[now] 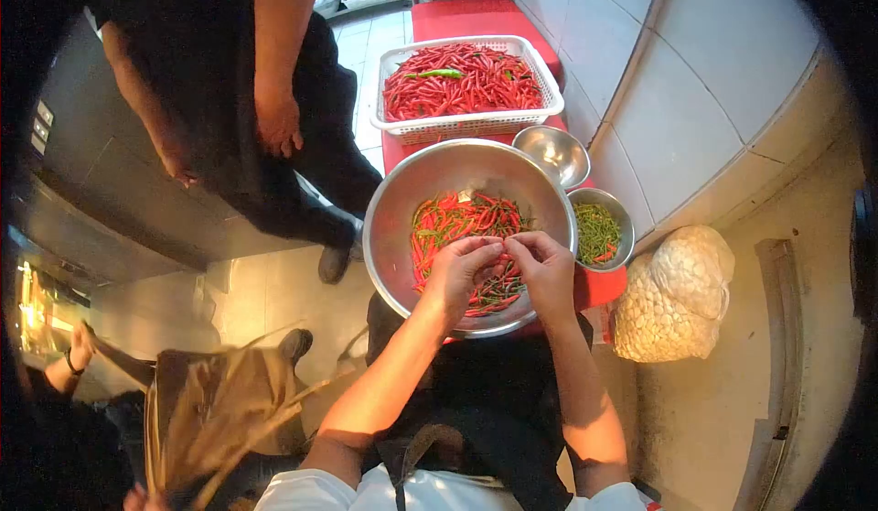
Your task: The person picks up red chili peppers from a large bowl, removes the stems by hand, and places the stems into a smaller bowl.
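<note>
Over a large steel bowl (380, 236), both hands meet with their fingertips nearly touching. My left hand (462, 273) is closed in a pinch, and my right hand (546, 275) pinches beside it. Whatever lies between the fingertips is too small to make out. Red chillies with green stems (439, 227) fill the bottom of the bowl below them. Right of the bowl sits a small steel bowl of green stems (596, 227) with a few red bits. Behind it, another small steel bowl (553, 154) shows a bare inside.
A white basket (466, 127) of red chillies, one green one on top, stands on a red bench (476, 19). A bulging bag (677, 296) is by the right wall. One person (210, 81) stands at left; another person's hand (80, 346) is near brown sheets (219, 401).
</note>
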A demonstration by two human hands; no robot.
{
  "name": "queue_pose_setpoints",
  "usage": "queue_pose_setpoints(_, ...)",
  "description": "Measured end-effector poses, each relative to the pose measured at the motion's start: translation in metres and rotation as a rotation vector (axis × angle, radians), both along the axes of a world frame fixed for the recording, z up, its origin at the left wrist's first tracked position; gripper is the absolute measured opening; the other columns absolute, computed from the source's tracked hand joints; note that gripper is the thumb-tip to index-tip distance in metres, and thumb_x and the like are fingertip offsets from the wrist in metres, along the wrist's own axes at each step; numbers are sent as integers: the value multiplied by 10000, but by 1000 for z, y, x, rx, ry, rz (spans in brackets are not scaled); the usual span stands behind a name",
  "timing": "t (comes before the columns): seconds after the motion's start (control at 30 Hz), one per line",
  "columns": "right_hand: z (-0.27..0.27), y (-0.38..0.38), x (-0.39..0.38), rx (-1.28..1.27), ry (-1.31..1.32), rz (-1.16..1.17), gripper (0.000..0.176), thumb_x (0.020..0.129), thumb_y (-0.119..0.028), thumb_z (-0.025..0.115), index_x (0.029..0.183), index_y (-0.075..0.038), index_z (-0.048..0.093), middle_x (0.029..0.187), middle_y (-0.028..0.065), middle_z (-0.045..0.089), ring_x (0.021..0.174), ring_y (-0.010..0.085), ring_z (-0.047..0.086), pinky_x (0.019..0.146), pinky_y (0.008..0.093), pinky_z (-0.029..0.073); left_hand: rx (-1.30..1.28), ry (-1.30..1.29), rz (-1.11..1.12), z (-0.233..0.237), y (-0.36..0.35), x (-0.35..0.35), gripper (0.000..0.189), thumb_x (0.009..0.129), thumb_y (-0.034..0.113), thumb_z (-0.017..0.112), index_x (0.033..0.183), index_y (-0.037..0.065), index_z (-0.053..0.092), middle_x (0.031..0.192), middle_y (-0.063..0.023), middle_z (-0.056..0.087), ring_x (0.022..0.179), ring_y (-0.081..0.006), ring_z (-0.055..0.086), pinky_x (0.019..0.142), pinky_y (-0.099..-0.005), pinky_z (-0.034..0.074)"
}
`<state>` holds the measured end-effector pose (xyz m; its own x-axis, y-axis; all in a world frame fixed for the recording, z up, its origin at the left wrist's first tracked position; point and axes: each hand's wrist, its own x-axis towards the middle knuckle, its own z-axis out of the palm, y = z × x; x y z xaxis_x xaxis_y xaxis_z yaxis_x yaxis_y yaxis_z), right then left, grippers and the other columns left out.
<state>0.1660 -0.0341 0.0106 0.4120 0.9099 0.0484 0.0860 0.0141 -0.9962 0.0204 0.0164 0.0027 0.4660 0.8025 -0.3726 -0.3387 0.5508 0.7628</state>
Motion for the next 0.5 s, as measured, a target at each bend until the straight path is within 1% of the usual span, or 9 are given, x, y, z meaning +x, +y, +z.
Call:
queue_pose_setpoints(0.07,-3,0,4,14,2,34,133,885,-118,713,947,-1,732,807,40,700,696,73,617,631,229,493,0,-2,-16,-2,1,-1,168,936,97,660,1083,15,657,984,-50,692,879,-127,683,791,-227,577)
queue_pose_setpoints(0.17,5,0,16,-134,302,163,120,882,-127,698,923,-21,734,800,36,697,649,62,591,577,212,451,-78,-12,-50,8,0,-7,164,926,75,662,1078,13,656,969,-50,696,849,-128,691,747,-222,590)
queue_pose_setpoints(0.27,5,2,21,-153,636,250,107,884,-135,681,902,-36,720,766,16,678,607,57,564,542,208,418,-134,-78,-134,7,4,-12,163,918,65,668,1071,7,653,957,-53,697,836,-126,693,738,-221,604)
queue_pose_setpoints(0.37,12,-1,21,-155,655,259,94,892,-122,668,893,-35,702,734,4,655,604,65,564,541,222,430,-161,-122,-128,11,4,-13,168,919,61,668,1075,4,648,958,-59,697,851,-128,697,766,-230,612)
queue_pose_setpoints(0.5,19,-3,23,-117,502,227,78,889,-113,675,893,-37,691,729,2,647,615,63,569,538,227,432,-145,-122,-161,2,6,-12,168,934,68,655,1090,6,643,984,-63,698,892,-132,698,790,-221,608)
